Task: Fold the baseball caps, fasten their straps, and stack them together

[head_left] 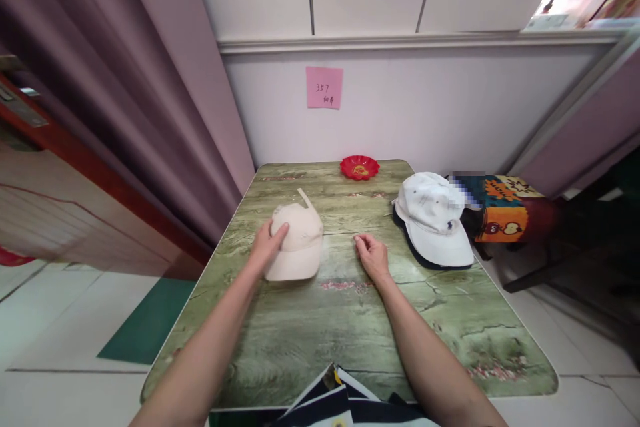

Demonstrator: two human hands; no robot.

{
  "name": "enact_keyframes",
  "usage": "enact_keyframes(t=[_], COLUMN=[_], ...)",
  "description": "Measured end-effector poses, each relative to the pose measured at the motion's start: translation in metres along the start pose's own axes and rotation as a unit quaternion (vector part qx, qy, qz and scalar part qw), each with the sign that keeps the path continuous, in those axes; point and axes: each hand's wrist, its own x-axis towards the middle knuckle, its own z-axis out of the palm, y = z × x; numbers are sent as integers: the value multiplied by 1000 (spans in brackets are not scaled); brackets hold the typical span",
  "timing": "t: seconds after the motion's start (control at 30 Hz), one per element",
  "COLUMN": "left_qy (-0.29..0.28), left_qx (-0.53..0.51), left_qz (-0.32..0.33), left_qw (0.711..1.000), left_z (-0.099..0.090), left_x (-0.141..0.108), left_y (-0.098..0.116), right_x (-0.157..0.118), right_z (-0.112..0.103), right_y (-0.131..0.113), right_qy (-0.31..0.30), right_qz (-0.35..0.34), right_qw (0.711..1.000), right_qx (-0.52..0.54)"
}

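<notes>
A cream baseball cap (299,240) lies left of the middle of the table, its brim toward me and its loose back strap sticking up at the far side. My left hand (270,240) grips the cap's left side, with the thumb on top and the other fingers mostly hidden. Curled on the tabletop, my right hand (373,255) shows nothing in its closed fingers. It sits between the cream cap and a white cap (431,213) with a small dark logo, which is stacked on a dark cap (414,245) at the right edge.
The green wood-patterned table (320,333) has a red scalloped dish (360,168) at its far edge. A pink note (325,88) is stuck to the wall behind. Purple curtains (165,67) hang on the left. A colourful patterned stool (510,210) stands on the right.
</notes>
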Motion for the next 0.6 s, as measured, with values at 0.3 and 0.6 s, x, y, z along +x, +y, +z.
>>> enact_keyframes(t=[0.3,0.6], left_qy=[-82,-98], left_qx=[-82,-161], left_qz=[-179,-193], left_qw=[977,963], left_z=[31,68], left_x=[-32,-58], left_y=[21,27], right_x=[2,3], right_z=[-5,-7], right_y=[-5,0], right_qy=[114,77], right_qz=[-3,19], right_qw=[993,996], right_qx=[-20,-48])
